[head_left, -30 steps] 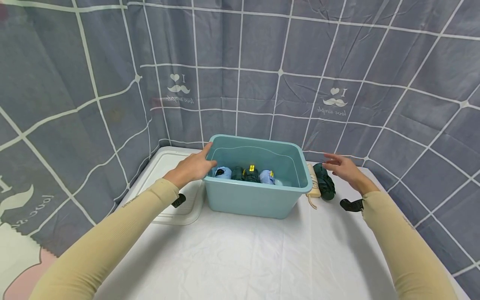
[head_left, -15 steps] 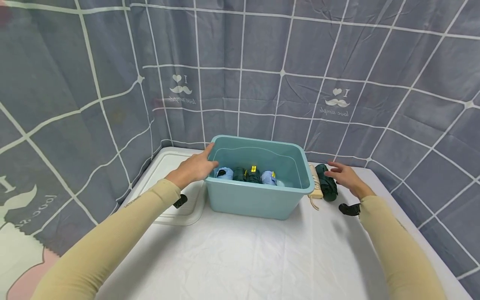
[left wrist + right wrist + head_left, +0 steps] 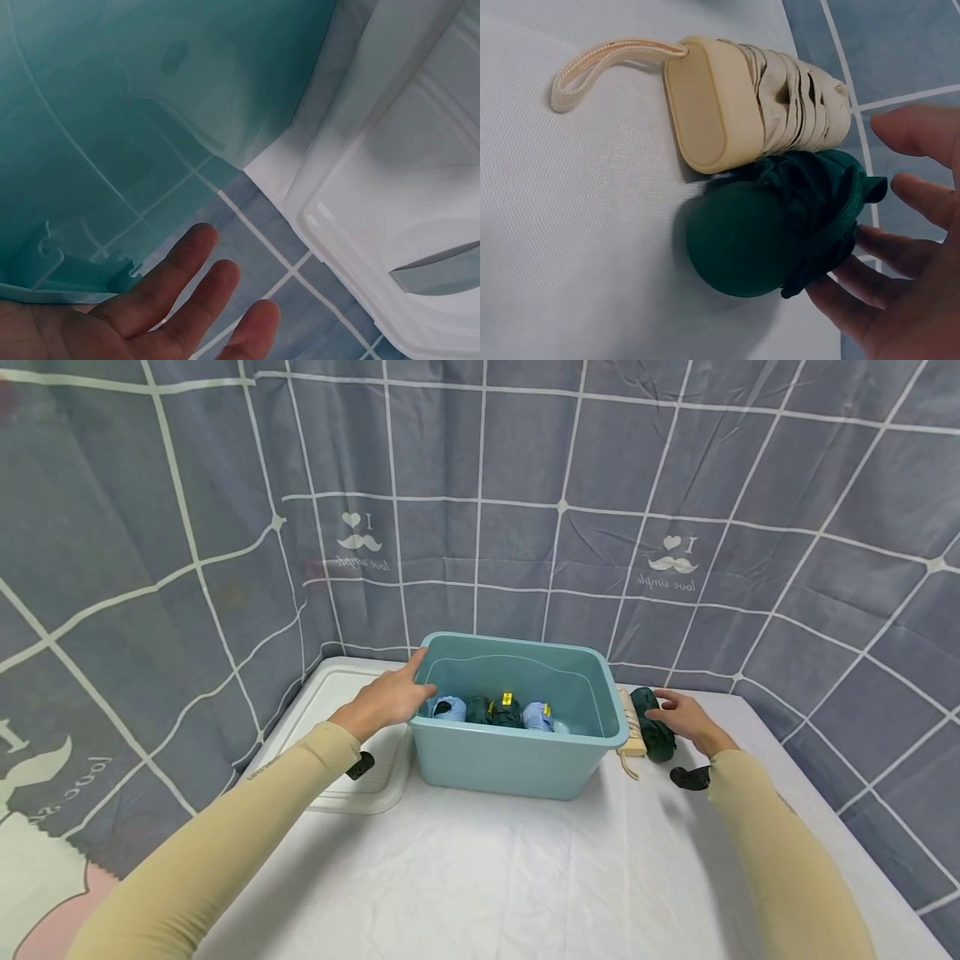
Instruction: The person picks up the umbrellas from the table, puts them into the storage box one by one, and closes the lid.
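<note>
My left hand [image 3: 384,698] rests at the left end of a blue-green plastic tub [image 3: 498,763], its thumb over the rim. Outside the wall, the left wrist view shows loosely extended fingers [image 3: 196,300]. Several folded umbrellas lie in the tub: light blue ones [image 3: 536,717] and dark green ones [image 3: 506,710]. My right hand [image 3: 688,717] reaches over a folded dark green umbrella [image 3: 742,240] on the table right of the tub. Its fingers are spread, with the lower fingertips right at the green fabric. Beside that lies a beige umbrella [image 3: 697,105] with a wrist strap.
A white lid [image 3: 386,781] lies left of the tub, partly under my left forearm. White cloth [image 3: 480,868] covers the table. Grey checked curtains [image 3: 517,552] hang close behind the tub and along both sides.
My right hand has moved left and down onto the dark green umbrella beside the tub. The left hand has stayed at the tub's rim.
</note>
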`<act>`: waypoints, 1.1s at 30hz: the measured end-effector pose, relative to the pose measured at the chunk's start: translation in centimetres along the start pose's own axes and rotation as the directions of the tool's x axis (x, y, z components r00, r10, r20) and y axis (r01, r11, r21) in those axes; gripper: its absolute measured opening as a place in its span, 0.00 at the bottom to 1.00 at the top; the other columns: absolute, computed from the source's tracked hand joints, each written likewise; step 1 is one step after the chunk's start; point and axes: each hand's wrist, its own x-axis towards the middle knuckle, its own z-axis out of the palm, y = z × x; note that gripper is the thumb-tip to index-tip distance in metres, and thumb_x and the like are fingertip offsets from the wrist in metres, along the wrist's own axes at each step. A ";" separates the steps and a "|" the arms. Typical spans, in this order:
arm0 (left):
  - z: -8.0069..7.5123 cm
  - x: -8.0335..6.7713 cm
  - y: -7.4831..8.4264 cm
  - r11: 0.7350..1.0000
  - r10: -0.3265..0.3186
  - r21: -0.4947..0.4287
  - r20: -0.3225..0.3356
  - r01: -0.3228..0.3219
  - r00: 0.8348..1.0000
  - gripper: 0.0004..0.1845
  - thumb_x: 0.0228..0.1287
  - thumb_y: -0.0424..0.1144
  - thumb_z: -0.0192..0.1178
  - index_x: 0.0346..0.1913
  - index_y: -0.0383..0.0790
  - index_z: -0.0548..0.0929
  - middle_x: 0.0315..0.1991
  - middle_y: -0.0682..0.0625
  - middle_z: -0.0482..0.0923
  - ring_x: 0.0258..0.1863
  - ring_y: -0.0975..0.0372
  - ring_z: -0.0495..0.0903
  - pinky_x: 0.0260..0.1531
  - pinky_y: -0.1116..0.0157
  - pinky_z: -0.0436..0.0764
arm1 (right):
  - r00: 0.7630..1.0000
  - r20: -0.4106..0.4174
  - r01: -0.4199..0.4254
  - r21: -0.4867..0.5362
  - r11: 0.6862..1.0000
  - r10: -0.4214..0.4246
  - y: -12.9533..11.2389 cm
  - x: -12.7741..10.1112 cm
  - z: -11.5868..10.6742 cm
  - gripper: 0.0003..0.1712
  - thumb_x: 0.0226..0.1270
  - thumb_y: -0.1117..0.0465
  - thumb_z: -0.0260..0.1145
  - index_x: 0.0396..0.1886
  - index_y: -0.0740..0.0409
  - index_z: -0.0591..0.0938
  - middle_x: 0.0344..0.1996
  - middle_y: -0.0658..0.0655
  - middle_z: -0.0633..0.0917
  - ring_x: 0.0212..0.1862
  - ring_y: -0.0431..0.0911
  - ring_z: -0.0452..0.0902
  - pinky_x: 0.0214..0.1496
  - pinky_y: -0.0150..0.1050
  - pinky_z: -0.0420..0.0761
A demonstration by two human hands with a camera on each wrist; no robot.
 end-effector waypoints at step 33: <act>0.0 -0.1 0.0 1.000 -0.008 -0.003 0.017 0.008 1.000 0.43 0.73 0.57 0.42 0.82 0.57 0.33 0.74 0.34 0.65 0.66 0.41 0.73 0.57 0.40 0.73 | 0.997 -0.051 -0.056 -0.073 0.996 0.052 0.6 1.6 1.8 0.52 0.62 0.66 0.64 0.81 0.66 0.47 0.75 0.80 0.52 0.74 0.73 0.51 0.72 0.67 0.59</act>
